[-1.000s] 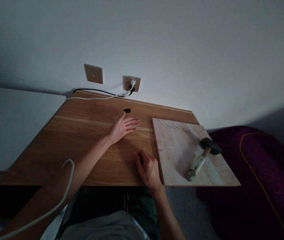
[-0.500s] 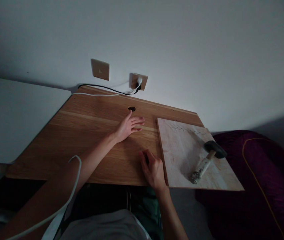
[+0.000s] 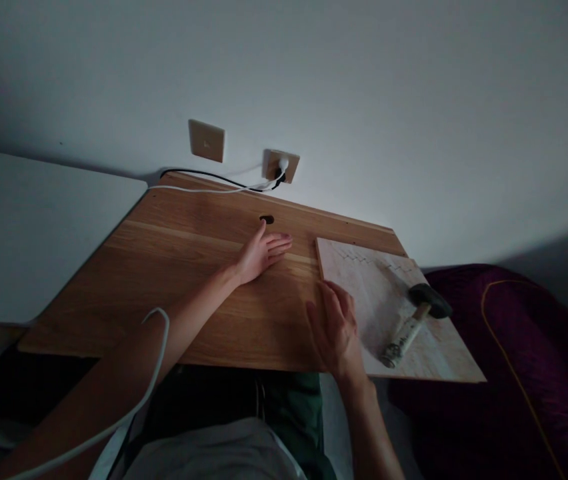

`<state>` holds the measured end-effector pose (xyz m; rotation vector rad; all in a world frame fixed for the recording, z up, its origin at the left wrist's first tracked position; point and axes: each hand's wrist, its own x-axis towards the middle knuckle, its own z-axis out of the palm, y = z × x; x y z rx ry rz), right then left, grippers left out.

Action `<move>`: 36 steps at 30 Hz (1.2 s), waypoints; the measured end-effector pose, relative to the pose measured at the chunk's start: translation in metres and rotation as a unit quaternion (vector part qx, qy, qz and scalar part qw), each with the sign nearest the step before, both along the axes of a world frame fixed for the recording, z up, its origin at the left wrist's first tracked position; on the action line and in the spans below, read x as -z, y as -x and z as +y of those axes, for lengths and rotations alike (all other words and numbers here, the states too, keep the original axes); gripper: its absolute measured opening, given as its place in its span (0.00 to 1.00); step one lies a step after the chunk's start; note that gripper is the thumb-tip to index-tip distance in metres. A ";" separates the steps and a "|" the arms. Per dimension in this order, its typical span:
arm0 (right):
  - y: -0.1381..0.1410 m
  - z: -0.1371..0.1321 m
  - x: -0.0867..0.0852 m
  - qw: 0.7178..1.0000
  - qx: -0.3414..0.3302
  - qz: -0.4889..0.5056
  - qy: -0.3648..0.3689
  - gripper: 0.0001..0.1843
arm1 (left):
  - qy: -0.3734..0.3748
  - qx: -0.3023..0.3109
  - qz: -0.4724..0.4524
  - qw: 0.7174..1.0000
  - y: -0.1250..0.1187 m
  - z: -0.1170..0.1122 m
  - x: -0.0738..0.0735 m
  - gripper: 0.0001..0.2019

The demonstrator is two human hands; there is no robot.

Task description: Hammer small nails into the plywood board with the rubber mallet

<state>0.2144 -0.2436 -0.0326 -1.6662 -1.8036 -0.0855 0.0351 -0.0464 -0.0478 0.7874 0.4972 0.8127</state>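
My left hand is over the wooden desktop, palm edge down, fingers stretched out to the right and thumb raised near a dark oval hole. Nothing is in it. Across the left edge of a pale wooden board lies my right hand, its fingers loosely bent and apart, holding nothing. On that board rests a mallet with a black head and a worn, pale handle. Zigzag marks run along the board's far side.
Behind the desktop, a white cable and a black cable reach a wall socket. A second wall plate is further left. A white surface adjoins on the left; purple fabric bulges at the right.
My right hand has shifted right, from the bare desktop onto the board's left edge, and its fingers have loosened. My left hand stays nearly in place, with its fingers closer together.
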 end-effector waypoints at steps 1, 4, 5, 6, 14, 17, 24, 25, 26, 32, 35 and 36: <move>-0.010 0.002 0.001 0.999 0.020 -0.030 -0.001 0.26 | -0.003 -0.001 0.002 1.000 0.000 0.000 0.000 0.34; -0.037 0.009 0.012 0.991 0.066 -0.101 0.051 0.36 | -0.015 -0.005 -0.002 1.000 0.000 0.001 0.002 0.35; -0.043 0.011 0.017 0.988 0.077 -0.113 0.076 0.38 | -0.018 -0.005 -0.006 1.000 0.000 0.001 0.003 0.35; -0.047 0.012 0.022 0.984 0.087 -0.120 0.101 0.39 | -0.020 -0.005 -0.009 1.000 -0.001 0.001 0.003 0.35; -0.044 0.017 0.032 0.967 0.121 -0.157 0.158 0.40 | -0.021 0.003 -0.007 1.000 -0.004 0.000 0.001 0.36; -0.040 0.018 0.029 0.961 0.125 -0.174 0.174 0.40 | -0.026 0.006 0.001 1.000 -0.003 -0.001 -0.001 0.36; -0.020 0.018 0.024 0.957 0.114 -0.171 0.205 0.42 | -0.078 0.002 0.053 0.996 -0.002 0.000 -0.002 0.39; -0.014 0.017 0.023 0.958 0.112 -0.165 0.207 0.42 | -0.090 -0.001 0.061 0.994 -0.003 0.001 -0.001 0.39; -0.007 0.015 0.022 0.959 0.108 -0.158 0.208 0.42 | -0.103 -0.007 0.072 0.992 -0.003 0.002 0.000 0.39; 0.064 0.005 0.013 0.973 0.056 -0.094 0.203 0.44 | -0.253 -0.146 0.214 0.932 0.000 0.010 0.007 0.38; 0.103 -0.001 0.005 0.981 0.003 -0.043 0.189 0.43 | -0.397 -0.190 0.320 0.839 0.009 0.009 0.007 0.37; 0.113 -0.004 0.001 0.984 -0.014 -0.025 0.176 0.42 | -0.446 -0.189 0.343 0.805 0.013 0.008 0.006 0.35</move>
